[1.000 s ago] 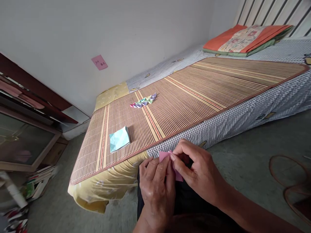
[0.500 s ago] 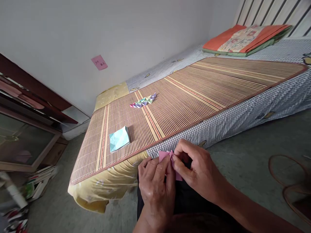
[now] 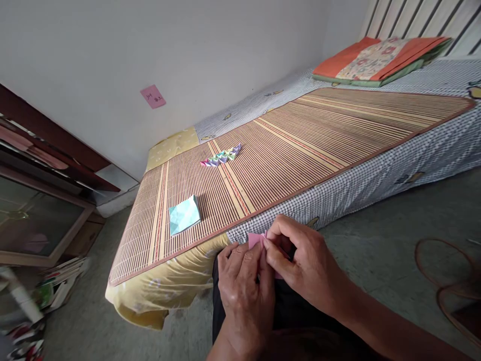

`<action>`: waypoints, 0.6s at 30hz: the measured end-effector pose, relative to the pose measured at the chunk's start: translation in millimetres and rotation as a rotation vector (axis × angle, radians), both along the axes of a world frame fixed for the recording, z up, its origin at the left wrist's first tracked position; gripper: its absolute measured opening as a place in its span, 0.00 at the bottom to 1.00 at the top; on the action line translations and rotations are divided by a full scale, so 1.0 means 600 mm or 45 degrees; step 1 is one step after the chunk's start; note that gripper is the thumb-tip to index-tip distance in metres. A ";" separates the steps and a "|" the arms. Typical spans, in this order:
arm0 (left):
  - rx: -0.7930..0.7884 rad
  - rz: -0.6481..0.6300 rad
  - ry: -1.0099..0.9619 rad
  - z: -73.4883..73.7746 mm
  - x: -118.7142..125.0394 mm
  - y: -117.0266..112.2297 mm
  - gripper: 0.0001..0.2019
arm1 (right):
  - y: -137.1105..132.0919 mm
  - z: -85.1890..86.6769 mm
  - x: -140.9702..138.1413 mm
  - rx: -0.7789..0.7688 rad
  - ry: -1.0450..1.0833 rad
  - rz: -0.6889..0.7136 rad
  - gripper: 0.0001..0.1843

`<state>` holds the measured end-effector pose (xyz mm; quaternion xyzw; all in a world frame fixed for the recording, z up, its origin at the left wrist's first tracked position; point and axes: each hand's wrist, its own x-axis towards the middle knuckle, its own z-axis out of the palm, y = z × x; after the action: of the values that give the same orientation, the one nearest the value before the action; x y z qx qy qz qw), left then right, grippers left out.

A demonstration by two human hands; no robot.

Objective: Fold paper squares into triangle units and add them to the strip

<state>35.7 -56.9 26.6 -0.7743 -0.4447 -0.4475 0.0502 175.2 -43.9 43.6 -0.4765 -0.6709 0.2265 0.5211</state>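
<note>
Teal paper (image 3: 184, 216): one creased square, eight o'clock on the slatted mat (image 3: 281, 170).
Zigzag strip (image 3: 222, 156): one, multicoloured, sharp-pointed, eleven o'clock.
Left hand (image 3: 242, 283): six o'clock, fingers pressed on pink paper (image 3: 254, 239).
Pink paper: between both hands, probably one folded piece, mostly covered.
Right hand (image 3: 302, 253): five o'clock, thumb and forefinger pinching the paper's fold.

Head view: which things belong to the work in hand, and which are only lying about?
Work in hand: pink paper, left hand, right hand; probably light-blue paper and multicoloured zigzag piece.

Apparently just around: folded bedding, striped mat, pink wall note.
</note>
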 end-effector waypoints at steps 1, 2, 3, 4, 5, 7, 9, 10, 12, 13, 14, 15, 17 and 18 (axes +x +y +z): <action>-0.018 -0.001 -0.011 0.000 0.000 0.000 0.05 | 0.000 0.000 0.000 0.000 0.006 0.004 0.10; -0.033 -0.001 -0.023 0.001 0.001 0.000 0.05 | 0.000 0.000 0.000 -0.006 0.012 0.011 0.10; -0.044 0.001 -0.032 0.002 0.001 0.000 0.04 | 0.000 0.000 0.000 -0.009 0.020 0.020 0.10; -0.047 0.005 -0.034 0.002 0.002 0.000 0.04 | 0.000 0.000 0.000 -0.014 0.028 0.029 0.10; -0.046 0.011 -0.034 0.003 0.002 0.000 0.04 | -0.001 0.001 -0.001 -0.017 0.035 0.034 0.10; -0.036 0.023 -0.030 0.005 0.002 0.001 0.05 | -0.001 0.001 -0.001 -0.019 0.038 0.042 0.10; -0.033 0.023 -0.025 0.008 0.002 0.001 0.05 | -0.003 0.001 0.000 -0.022 0.032 0.060 0.10; -0.041 0.018 -0.025 0.010 0.002 0.001 0.05 | -0.003 0.000 0.000 -0.025 0.027 0.071 0.10; -0.083 0.004 -0.032 0.013 0.002 0.001 0.06 | -0.005 -0.002 0.002 -0.027 0.017 0.087 0.10; -0.109 -0.006 -0.040 0.015 0.001 0.000 0.07 | -0.005 -0.003 0.002 -0.022 0.013 0.088 0.10; -0.141 -0.011 -0.052 0.016 0.001 -0.001 0.09 | -0.006 -0.004 0.003 -0.019 0.010 0.087 0.10; -0.185 -0.013 -0.072 0.018 0.001 -0.002 0.10 | -0.006 -0.004 0.003 -0.011 0.009 0.086 0.09; -0.308 -0.006 -0.140 0.020 0.000 -0.003 0.13 | -0.007 -0.004 0.003 0.007 0.012 0.086 0.09; -0.381 -0.002 -0.183 0.021 0.001 -0.003 0.15 | -0.007 -0.004 0.003 0.013 0.013 0.082 0.09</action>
<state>36.0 -59.0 39.3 -0.7393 -0.5082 -0.4307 -0.0978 177.2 -48.0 41.5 -0.4509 -0.6845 0.2422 0.5191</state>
